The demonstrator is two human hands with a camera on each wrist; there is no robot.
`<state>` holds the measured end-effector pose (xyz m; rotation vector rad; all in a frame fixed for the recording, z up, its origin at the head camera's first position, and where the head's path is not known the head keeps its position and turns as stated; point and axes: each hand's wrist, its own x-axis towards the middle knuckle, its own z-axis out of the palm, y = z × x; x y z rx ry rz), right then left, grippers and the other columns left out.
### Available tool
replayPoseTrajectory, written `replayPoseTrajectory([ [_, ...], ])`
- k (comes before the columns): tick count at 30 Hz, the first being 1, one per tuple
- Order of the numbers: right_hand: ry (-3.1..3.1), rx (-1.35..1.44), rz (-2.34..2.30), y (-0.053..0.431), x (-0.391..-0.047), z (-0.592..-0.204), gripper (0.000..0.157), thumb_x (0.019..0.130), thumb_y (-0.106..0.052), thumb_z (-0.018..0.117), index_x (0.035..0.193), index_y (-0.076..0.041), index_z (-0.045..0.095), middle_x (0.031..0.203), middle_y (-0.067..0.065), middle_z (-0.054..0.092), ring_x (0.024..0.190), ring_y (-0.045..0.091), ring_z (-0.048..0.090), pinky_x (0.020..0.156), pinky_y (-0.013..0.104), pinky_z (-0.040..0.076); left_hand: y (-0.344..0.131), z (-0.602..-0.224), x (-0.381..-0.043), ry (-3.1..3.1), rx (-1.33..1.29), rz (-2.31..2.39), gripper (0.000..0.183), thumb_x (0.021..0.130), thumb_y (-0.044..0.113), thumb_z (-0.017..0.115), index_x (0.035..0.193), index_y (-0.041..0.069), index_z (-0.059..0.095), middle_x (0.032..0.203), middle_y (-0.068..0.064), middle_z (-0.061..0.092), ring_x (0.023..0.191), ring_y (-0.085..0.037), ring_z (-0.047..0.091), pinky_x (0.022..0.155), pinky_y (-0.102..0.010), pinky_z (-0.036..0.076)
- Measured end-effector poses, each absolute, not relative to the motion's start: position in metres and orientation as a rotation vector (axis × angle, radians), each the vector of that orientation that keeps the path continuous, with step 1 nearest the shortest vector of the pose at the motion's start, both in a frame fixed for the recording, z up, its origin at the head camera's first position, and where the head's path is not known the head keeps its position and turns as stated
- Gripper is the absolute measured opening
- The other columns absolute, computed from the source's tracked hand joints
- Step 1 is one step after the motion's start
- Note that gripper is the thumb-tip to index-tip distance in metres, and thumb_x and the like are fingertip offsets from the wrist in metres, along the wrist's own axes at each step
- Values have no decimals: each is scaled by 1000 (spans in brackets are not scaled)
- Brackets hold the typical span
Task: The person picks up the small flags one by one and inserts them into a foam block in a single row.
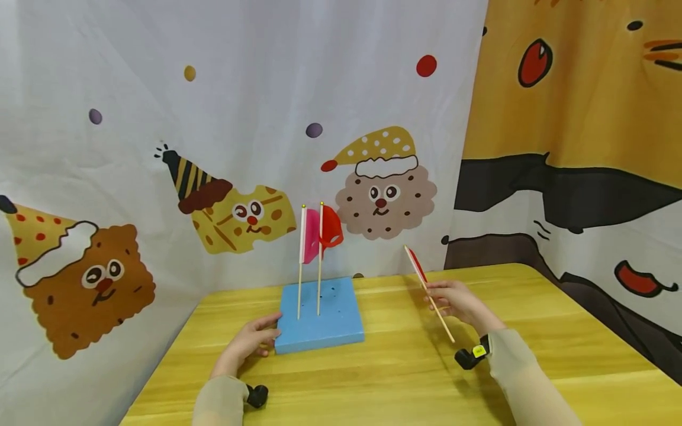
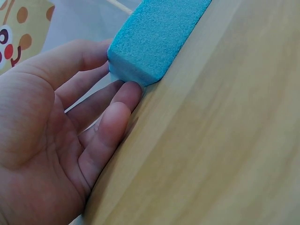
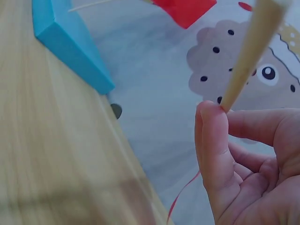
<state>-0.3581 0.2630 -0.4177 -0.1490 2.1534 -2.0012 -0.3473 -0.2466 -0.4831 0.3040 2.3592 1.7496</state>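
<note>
A blue foam block (image 1: 341, 322) with small holes in its top lies on the table, and two flags stand upright in it. The pink flag (image 1: 311, 236) is on the left, the red-orange flag (image 1: 331, 228) beside it. My left hand (image 1: 249, 342) rests against the block's left side, its fingertips touching the foam edge (image 2: 157, 37) in the left wrist view. Right of the block, my right hand (image 1: 459, 300) pinches the wooden stick (image 3: 248, 56) of a small red flag (image 1: 417, 264) between thumb and fingers. That flag is tilted above the table, its cloth seen nearly edge-on.
The yellow wood-grain table (image 1: 394, 378) reaches back to a printed curtain (image 1: 256, 77) with cartoon figures. A second, orange and black curtain area (image 1: 575, 130) hangs along the right side. Black wrist cameras sit on both wrists.
</note>
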Motion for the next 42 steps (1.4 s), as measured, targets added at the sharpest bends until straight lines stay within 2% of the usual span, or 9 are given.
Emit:
replayPoseTrajectory([
  [16, 2199, -236, -2021, 237, -358, -380, 37, 99, -10, 54, 130, 9, 48, 89, 8, 67, 70, 18, 65, 65, 36, 56, -247, -478, -347, 2354, 286, 1744, 62, 94, 22, 66, 149, 8, 40, 145, -23, 41, 80, -22, 59, 61, -32, 53],
  [27, 2259, -226, -2046, 207, -358, -365, 49, 98, -14, 57, 139, 8, 42, 108, 16, 64, 77, 22, 67, 63, 35, 57, -246, -480, -346, 2365, 311, 1753, 62, 94, 23, 66, 148, 6, 40, 143, -24, 43, 81, -23, 60, 61, -33, 53],
  [33, 2230, -233, -2135, 187, -362, -369, 45, 97, -10, 57, 137, 7, 44, 102, 14, 65, 81, 26, 67, 63, 37, 57, -246, -483, -345, 2365, 286, 1752, 61, 94, 21, 66, 148, 7, 41, 143, -24, 43, 80, -21, 60, 61, -32, 53],
  [38, 2215, -219, -2205, 170, -367, -373, 39, 95, -7, 59, 132, 4, 49, 96, 10, 67, 79, 24, 68, 64, 40, 57, -246, -482, -345, 2361, 290, 1763, 61, 94, 21, 66, 148, 6, 42, 144, -24, 42, 79, -22, 59, 60, -32, 53],
  [42, 2204, -228, -2241, 158, -371, -376, 37, 95, -7, 60, 130, 3, 50, 98, 11, 67, 80, 25, 68, 69, 47, 56, -246, -480, -346, 2353, 295, 1766, 61, 94, 21, 66, 148, 7, 41, 145, -23, 41, 79, -21, 58, 60, -31, 52],
])
